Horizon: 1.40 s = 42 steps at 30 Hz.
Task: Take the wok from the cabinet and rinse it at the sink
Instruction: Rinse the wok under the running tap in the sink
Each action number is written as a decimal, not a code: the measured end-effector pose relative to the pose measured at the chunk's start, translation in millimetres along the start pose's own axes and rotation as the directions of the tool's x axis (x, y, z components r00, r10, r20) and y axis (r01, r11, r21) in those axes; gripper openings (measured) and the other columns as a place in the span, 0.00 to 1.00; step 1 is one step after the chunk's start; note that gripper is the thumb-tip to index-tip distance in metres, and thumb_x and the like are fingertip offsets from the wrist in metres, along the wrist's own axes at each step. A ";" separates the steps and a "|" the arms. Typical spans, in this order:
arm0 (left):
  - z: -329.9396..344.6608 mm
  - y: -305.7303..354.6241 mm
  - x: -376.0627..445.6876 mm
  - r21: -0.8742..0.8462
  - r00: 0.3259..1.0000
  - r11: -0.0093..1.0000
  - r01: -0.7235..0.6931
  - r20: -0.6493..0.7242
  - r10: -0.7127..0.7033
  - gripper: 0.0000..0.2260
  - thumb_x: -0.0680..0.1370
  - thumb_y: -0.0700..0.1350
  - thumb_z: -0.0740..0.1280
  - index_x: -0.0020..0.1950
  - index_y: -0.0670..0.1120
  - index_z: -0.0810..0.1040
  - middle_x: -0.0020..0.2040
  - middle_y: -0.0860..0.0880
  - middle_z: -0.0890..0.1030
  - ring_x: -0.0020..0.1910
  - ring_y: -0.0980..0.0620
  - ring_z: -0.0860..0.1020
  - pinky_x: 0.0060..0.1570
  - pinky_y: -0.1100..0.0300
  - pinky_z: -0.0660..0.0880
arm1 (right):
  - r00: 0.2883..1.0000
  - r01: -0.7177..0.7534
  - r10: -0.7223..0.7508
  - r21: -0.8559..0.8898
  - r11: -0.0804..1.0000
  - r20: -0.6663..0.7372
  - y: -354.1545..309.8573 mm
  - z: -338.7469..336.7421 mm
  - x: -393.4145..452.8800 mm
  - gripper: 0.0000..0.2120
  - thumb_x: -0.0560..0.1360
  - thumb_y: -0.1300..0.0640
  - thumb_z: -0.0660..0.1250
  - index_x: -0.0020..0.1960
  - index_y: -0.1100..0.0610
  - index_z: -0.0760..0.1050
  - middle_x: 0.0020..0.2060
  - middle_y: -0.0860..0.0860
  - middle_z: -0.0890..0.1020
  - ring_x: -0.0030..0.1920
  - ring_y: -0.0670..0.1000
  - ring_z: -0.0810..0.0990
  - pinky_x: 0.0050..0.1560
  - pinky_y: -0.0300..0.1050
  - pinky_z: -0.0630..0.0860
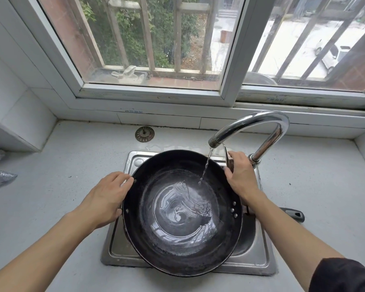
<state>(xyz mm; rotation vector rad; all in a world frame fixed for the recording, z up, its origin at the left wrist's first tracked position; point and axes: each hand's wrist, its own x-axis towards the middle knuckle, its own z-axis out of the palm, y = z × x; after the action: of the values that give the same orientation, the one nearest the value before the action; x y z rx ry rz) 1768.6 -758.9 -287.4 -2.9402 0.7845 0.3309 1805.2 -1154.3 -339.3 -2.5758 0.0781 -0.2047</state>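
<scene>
Now, left hand [110,197] curls on wok [182,211] rim, right hand [239,175] grips tap lever; best swirl water gently, keeping wok level over sink [259,260].

I see the wok [182,211] over the sink [251,262], water from the tap [261,131] pooling inside, my left hand [108,197] gripping its rim and my right hand [239,175] on the tap lever [228,158].

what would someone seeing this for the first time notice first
The big round black wok sits over the steel sink in the middle, with water pooled in its bottom. A thin stream runs into it from the curved chrome tap at the back right. The left hand holds the wok's left rim, and the right hand rests at its right rim by the tap lever.
</scene>
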 end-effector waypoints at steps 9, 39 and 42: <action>-3.4 -1.5 3.4 -0.020 0.999 1.000 -0.019 0.033 0.020 0.37 0.60 0.49 0.79 0.67 0.46 0.73 0.64 0.48 0.76 0.63 0.46 0.73 0.55 0.54 0.78 | 0.973 0.056 -0.026 -0.122 0.991 0.231 22.0 -35.2 -63.6 0.20 0.74 0.58 0.69 0.66 0.55 0.73 0.64 0.50 0.73 0.65 0.52 0.70 0.69 0.45 0.66; 15.9 -1.5 -18.7 0.020 0.947 0.984 -0.175 -0.271 0.174 0.25 0.56 0.31 0.74 0.51 0.43 0.79 0.49 0.46 0.80 0.44 0.43 0.78 0.38 0.51 0.78 | 0.950 0.270 -0.205 -0.290 0.918 0.237 64.8 -10.1 -113.7 0.32 0.61 0.76 0.71 0.62 0.58 0.73 0.47 0.53 0.78 0.42 0.56 0.76 0.38 0.50 0.76; 22.8 -4.9 -19.5 0.096 0.922 0.972 -0.216 -0.308 0.235 0.21 0.59 0.27 0.70 0.48 0.42 0.79 0.50 0.45 0.79 0.43 0.43 0.77 0.39 0.52 0.78 | 0.938 0.316 -0.249 -0.298 0.901 0.242 70.4 -11.0 -111.4 0.32 0.61 0.76 0.72 0.62 0.59 0.74 0.47 0.53 0.77 0.43 0.55 0.76 0.38 0.49 0.76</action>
<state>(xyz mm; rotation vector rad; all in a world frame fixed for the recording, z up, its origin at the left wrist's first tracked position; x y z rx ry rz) 1750.3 -742.3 -305.0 -2.8853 1.1553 -0.1597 1692.6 -1208.8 -381.9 -2.9241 -0.3734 -0.0402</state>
